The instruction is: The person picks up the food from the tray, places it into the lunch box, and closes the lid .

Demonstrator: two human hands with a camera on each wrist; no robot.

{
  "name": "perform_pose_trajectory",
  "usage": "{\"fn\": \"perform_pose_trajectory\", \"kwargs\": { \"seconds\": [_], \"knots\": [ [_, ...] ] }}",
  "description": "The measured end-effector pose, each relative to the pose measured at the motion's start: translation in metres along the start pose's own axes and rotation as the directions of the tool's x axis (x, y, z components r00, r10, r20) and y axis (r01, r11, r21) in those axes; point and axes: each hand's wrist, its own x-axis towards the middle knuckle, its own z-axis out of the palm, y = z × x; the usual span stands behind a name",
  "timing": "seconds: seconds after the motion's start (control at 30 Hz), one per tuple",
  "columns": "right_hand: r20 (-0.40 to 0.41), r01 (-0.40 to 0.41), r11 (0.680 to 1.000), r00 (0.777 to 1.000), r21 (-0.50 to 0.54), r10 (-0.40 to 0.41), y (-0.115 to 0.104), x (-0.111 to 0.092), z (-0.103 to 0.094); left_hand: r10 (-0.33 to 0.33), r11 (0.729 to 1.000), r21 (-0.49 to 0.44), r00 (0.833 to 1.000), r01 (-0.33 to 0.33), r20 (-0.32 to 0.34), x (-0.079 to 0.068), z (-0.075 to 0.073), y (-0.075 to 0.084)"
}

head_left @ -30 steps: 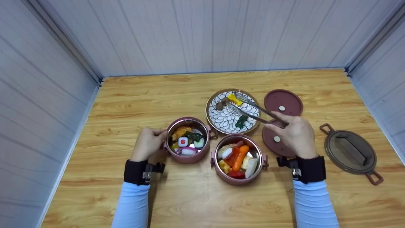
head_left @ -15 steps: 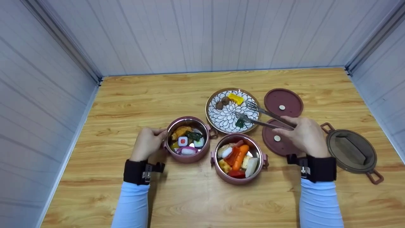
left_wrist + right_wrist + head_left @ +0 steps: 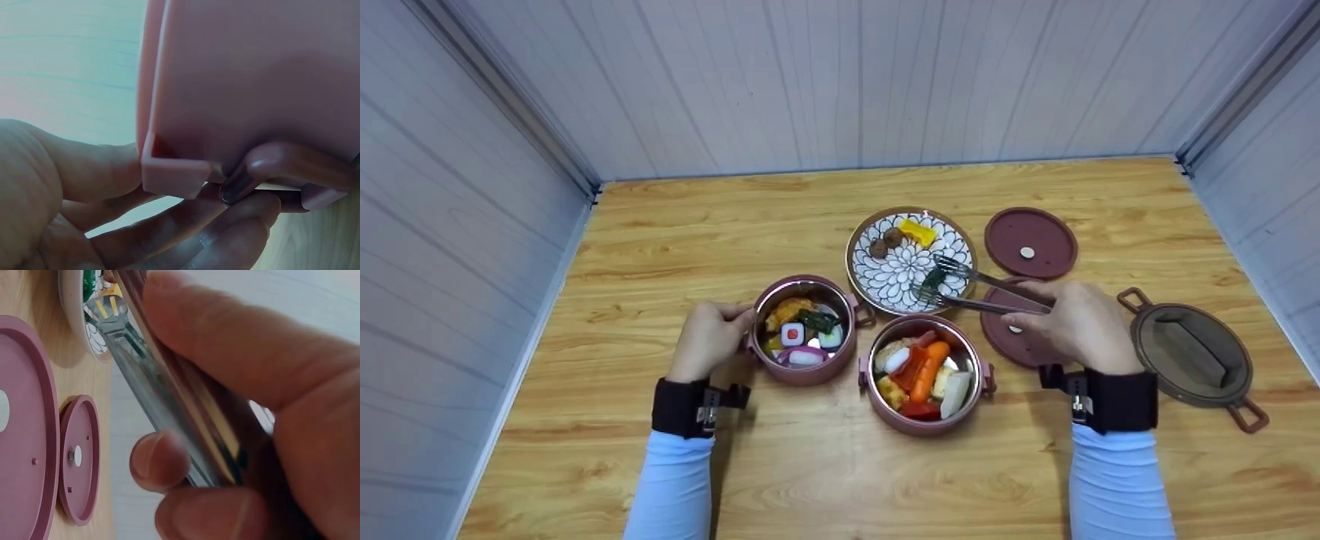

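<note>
My left hand (image 3: 707,341) grips the left side of a pink pot (image 3: 810,376). The left wrist view shows its thumb at the rim and fingers around the side handle (image 3: 287,160). Toy food fills the pot, including sushi (image 3: 793,334). Metal tongs (image 3: 997,306) are in my right hand (image 3: 1087,326), between thumb and fingers. Their forked tips stand on either side of a dark green leafy piece (image 3: 935,277) on the patterned plate (image 3: 896,281); whether they touch it I cannot tell. The plate also bears a yellow piece (image 3: 917,232) and brown balls (image 3: 885,244).
A second pink pot (image 3: 926,427) in front of the plate holds a sausage (image 3: 930,371) and other toy food. Two maroon discs, one at the back (image 3: 1030,236) and one nearer (image 3: 1012,337), lie right of the plate. A brown handled lid (image 3: 1192,356) lies far right.
The tongs have moved from near the yellow piece toward me, to the green leafy piece. My right hand first shifted right. My left hand stays on the pot.
</note>
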Motion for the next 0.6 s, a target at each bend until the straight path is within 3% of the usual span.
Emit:
{"fn": "perform_pose_trajectory", "kwargs": {
  "seconds": [0.37,0.6],
  "knots": [
    [-0.103,0.042,0.998,0.994,-0.056,-0.047,-0.0033,0.0005,0.0048,-0.013,1.000,-0.011,1.000,0.013,0.003,-0.0003,0.0000,-0.0015],
    [-0.119,0.014,0.999,0.993,-0.032,-0.018,-0.0060,-0.0005,0.0025,-0.024,1.000,-0.014,1.000,0.024,0.011,0.0007,0.0000,-0.0011]
  ]
}}
